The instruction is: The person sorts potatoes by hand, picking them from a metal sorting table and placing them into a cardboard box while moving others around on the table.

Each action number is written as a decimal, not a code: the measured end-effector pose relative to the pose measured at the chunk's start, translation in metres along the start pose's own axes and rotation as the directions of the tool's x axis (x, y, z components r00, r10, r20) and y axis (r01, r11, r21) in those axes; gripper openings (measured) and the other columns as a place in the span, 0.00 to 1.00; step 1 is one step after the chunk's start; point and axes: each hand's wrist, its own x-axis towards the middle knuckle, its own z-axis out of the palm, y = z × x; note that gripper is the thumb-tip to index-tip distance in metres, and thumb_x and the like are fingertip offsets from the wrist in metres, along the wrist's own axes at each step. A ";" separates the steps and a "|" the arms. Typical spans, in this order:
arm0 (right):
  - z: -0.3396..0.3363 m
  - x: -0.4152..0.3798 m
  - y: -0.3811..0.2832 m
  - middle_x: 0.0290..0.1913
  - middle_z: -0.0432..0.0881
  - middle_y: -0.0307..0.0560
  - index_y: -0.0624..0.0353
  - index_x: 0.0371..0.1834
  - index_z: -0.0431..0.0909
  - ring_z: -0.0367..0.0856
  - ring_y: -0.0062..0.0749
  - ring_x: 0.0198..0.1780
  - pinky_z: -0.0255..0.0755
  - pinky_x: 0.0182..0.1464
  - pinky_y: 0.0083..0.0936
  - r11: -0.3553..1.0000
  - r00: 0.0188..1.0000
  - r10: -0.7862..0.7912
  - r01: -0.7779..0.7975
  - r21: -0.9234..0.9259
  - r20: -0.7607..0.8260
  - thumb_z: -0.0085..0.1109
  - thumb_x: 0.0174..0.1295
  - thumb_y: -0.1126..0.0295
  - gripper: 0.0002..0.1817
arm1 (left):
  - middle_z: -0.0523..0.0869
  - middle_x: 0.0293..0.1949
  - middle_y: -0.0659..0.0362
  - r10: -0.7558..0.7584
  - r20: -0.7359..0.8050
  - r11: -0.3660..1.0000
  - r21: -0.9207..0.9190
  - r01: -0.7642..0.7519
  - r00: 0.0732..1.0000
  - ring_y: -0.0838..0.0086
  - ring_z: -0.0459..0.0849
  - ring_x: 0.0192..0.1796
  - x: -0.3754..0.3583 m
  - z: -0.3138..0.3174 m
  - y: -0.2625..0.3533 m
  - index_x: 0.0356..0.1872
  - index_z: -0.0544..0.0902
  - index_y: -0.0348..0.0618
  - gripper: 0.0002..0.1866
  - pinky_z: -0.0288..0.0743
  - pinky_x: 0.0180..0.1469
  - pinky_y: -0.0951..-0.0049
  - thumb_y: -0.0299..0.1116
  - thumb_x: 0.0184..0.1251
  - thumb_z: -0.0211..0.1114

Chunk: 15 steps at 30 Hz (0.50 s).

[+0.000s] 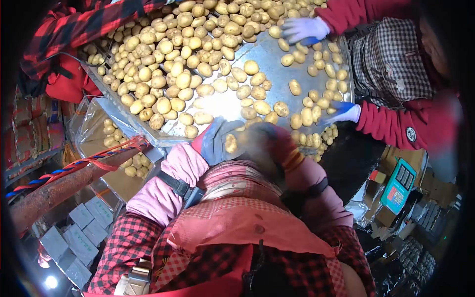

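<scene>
My left hand (215, 142), in a grey-blue glove, is at the near edge of the metal sorting table (267, 57). Its fingers curl by a potato (231, 143), which appears to rest in its grip. Close on the right, my right hand (264, 141) is smeared by motion, so its fingers and anything in them cannot be made out. Loose potatoes (262, 107) lie on the metal just beyond both hands, and a large heap of potatoes (163, 47) covers the table's left and far side.
Across on the right, a co-worker's two gloved hands (304, 29) reach among potatoes. Another person's checked sleeve (94, 27) is at upper left. A rusty pole (74, 185) with rope, a carton of potatoes (131, 185) and grey boxes (76, 237) stand left. A teal scale (399, 185) is right.
</scene>
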 end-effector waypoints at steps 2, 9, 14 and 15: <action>0.006 0.013 -0.005 0.56 0.82 0.47 0.56 0.56 0.79 0.80 0.34 0.56 0.75 0.58 0.30 0.977 0.989 -0.108 0.086 -0.197 -0.106 0.65 0.59 0.68 0.20 | 0.74 0.67 0.51 0.037 0.028 0.985 0.170 -0.041 0.999 0.61 0.73 0.68 -0.003 0.001 0.003 0.68 0.68 0.43 0.27 0.62 0.71 0.56 0.48 0.76 0.52; -0.042 0.037 0.078 0.53 0.80 0.51 0.48 0.56 0.79 0.80 0.50 0.53 0.75 0.55 0.42 0.665 0.975 -0.064 -0.118 -0.737 -0.214 0.64 0.57 0.63 0.22 | 0.68 0.70 0.42 -0.081 -0.008 0.575 -0.817 0.040 0.997 0.54 0.69 0.70 -0.031 -0.015 0.030 0.70 0.65 0.39 0.31 0.72 0.66 0.62 0.48 0.74 0.56; -0.056 0.106 0.067 0.60 0.76 0.53 0.45 0.65 0.73 0.79 0.50 0.57 0.73 0.57 0.45 0.629 0.939 0.230 -0.345 -0.696 -0.258 0.66 0.55 0.61 0.31 | 0.64 0.71 0.40 -0.011 -0.128 0.438 -0.892 -0.110 0.992 0.46 0.69 0.69 -0.028 -0.012 0.028 0.71 0.64 0.41 0.33 0.72 0.67 0.56 0.51 0.73 0.55; -0.051 0.118 0.078 0.61 0.76 0.52 0.44 0.66 0.71 0.78 0.49 0.58 0.73 0.58 0.45 0.539 0.934 0.282 -0.345 -0.769 -0.221 0.66 0.55 0.60 0.32 | 0.64 0.71 0.39 -0.007 -0.134 0.414 -0.903 -0.119 0.991 0.45 0.68 0.69 -0.025 -0.009 0.030 0.71 0.65 0.41 0.33 0.70 0.68 0.54 0.51 0.73 0.55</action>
